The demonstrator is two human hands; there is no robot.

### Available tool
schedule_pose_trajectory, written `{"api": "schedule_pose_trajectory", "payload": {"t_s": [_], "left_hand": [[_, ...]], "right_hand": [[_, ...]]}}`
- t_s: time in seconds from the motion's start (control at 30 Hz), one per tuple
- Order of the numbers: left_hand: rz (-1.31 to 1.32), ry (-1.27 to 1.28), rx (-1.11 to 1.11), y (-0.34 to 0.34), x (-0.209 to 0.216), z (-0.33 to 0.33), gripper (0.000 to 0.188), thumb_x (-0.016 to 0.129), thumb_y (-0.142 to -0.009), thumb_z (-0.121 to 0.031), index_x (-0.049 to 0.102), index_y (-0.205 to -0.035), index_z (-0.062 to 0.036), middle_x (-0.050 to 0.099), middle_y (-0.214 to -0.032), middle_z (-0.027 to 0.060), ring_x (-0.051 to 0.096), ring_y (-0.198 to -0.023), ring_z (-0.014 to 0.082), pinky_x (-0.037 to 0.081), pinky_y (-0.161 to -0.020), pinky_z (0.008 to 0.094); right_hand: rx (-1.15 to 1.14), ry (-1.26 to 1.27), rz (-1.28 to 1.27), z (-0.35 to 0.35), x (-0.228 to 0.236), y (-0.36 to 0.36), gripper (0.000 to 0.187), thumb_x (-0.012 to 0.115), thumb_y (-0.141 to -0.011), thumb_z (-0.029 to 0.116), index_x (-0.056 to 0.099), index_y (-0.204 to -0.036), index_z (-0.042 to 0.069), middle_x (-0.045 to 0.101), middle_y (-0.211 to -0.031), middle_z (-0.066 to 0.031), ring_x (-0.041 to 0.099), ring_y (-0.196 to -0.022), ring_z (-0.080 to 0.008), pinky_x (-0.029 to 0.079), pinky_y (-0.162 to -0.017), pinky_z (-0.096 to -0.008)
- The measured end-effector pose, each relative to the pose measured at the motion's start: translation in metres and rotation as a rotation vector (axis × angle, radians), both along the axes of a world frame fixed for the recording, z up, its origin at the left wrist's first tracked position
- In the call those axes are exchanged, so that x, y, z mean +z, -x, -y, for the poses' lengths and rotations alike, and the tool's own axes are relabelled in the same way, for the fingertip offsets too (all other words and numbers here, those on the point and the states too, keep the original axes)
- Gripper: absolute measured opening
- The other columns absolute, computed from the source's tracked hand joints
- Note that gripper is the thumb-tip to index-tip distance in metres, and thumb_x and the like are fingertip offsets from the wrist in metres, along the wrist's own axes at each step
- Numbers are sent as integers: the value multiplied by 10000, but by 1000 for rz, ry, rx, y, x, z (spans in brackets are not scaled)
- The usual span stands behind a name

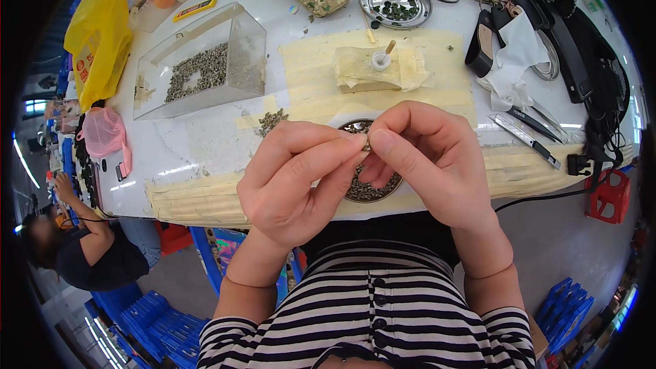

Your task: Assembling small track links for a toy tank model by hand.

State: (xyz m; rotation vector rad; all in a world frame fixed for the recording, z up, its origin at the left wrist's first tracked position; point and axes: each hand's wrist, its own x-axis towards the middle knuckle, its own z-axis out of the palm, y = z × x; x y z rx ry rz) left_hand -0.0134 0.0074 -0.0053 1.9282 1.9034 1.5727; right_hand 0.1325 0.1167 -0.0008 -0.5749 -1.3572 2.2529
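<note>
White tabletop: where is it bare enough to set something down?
Mostly bare: between the clear box, pink mesh bag and pile of small parts; also the yellowish covering left of the wrapped block. Crowded: right side, with white cloth, black straps and utility knife.

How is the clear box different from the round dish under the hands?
The box has straight sides and corners, but the dish has a round rim.
The box looks bigger, and the dish smaller.
The box sits farther off, to the left; the dish is close to the person, partly hidden by the fingers.
Both hold lots of small bits.
</note>
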Motion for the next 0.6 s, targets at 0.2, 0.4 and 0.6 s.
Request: {"api": "schedule_pose_trajectory", "payload": {"t_s": [0.2, 0.4, 0.6], "left_hand": [[58, -58, -44, 5, -1, -2, 236, 770, -753, 70, 720, -971, -6, 666, -896, 99, 637, -767, 192, 507, -640, 271], [26, -110, 1, 3, -6, -7, 246, 788, -739, 55, 724, -965, -22, 678, -894, 92, 655, -766, 200, 518, -630, 277], [31, -93, 14, 3, -7, -5, 258, 791, -739, 50, 719, -976, -24, 681, -903, 91, 656, -775, 201, 520, -642, 283]], "right_hand": [[39, 103, -48, 4, -2, 3, 172, 607, -992, 134, 622, -995, -38, 670, -852, -50, 651, -758, -83, 545, -700, -217], [-67, -19, -40, 9, -1, 4, 133, 608, -984, 97, 617, -989, -35, 661, -869, -39, 645, -774, -71, 546, -712, -213], [-136, -162, -24, 11, -1, 5, 117, 614, -972, 70, 627, -981, -46, 667, -859, -39, 642, -770, -71, 549, -708, -214]]}}
